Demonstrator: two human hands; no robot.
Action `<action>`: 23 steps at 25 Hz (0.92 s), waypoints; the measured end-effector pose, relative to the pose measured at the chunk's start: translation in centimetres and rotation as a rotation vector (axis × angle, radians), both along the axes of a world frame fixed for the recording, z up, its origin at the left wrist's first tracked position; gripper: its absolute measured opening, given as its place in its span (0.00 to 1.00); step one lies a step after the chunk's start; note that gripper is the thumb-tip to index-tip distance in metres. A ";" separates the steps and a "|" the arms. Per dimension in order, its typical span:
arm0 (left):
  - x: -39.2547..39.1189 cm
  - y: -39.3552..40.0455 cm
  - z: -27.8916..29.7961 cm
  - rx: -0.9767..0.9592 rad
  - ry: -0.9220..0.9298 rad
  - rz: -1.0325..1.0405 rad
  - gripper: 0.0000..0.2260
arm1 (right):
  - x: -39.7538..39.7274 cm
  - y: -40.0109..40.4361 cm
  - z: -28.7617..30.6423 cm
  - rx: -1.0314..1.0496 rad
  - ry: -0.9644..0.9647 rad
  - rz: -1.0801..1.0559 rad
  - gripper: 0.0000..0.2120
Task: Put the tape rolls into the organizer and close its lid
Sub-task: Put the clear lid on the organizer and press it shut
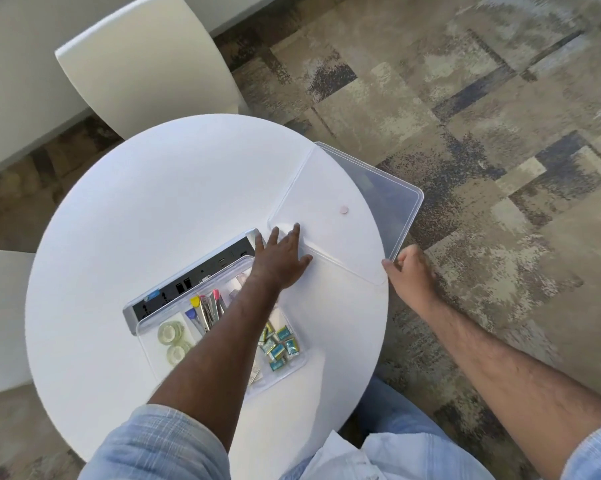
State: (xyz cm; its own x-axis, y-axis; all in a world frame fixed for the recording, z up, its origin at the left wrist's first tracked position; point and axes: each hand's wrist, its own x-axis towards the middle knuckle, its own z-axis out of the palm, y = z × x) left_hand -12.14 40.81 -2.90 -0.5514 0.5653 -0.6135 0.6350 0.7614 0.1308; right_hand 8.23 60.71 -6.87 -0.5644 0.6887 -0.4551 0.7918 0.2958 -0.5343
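Note:
A clear plastic organizer sits on the round white table, holding clips, markers and small blue packets. Two clear tape rolls lie in its left compartment. The clear lid lies flat to the right, overhanging the table edge. My left hand reaches across the organizer and rests flat, fingers spread, on the lid's near-left corner. My right hand grips the lid's right corner at the table edge.
A grey and black power strip box stands against the organizer's far side. A small round pink sticker shows on the lid. White chairs stand beyond and left of the table. Patterned carpet lies to the right.

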 end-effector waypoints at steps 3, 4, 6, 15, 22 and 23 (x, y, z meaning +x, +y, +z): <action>0.8 0.2 0.1 -0.042 -0.027 -0.031 0.36 | -0.1 1.5 0.4 -0.318 0.017 -0.360 0.19; 1.1 0.2 0.1 -0.047 -0.035 -0.035 0.36 | 0.0 2.0 0.3 -0.408 0.038 -0.407 0.19; 1.5 0.3 0.1 -0.047 -0.038 -0.033 0.36 | 0.1 2.8 0.1 -0.524 0.132 -0.435 0.16; 2.6 0.6 0.6 0.006 -0.062 0.064 0.35 | 1.1 4.3 1.6 -0.783 0.303 -0.451 0.08; 3.9 1.3 1.4 0.111 -0.059 0.114 0.29 | 0.5 2.9 5.0 -0.615 0.477 -0.314 0.05; 4.0 1.3 1.7 0.135 -0.072 0.145 0.26 | 0.4 2.8 5.5 -0.602 0.497 -0.299 0.04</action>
State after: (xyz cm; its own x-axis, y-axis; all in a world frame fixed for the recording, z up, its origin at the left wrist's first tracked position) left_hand -8.17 42.15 -1.25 -0.5902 0.5633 -0.5783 0.5054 0.8164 0.2795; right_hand 8.64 63.48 -1.37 -0.6284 0.5600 -0.5399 0.4220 -0.3376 -0.8414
